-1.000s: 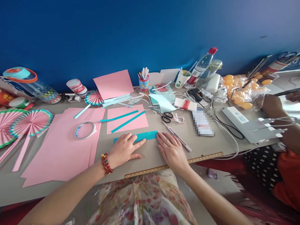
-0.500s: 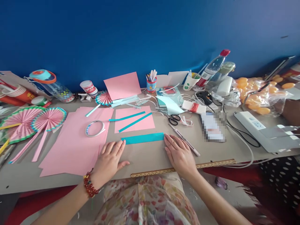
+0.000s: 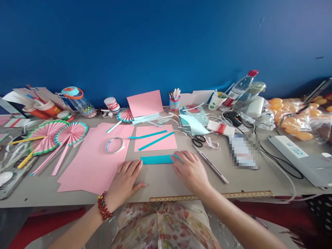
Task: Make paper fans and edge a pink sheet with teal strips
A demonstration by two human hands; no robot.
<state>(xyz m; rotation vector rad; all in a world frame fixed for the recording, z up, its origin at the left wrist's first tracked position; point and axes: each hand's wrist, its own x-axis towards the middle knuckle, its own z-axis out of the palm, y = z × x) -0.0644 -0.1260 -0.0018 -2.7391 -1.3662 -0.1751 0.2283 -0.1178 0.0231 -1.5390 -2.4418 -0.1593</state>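
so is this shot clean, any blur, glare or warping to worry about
Head view: left hand, right hand and teal strip fairly sharp; what looks like a phone pixelated; glare on the plastic bag, softer toward the right edge; red-capped bottle leans outward, probably partly lens stretch; wall paler at upper right.

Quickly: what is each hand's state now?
Left hand: open, at the left end of the wide blue strip.
Right hand: open, over the strip's right end.
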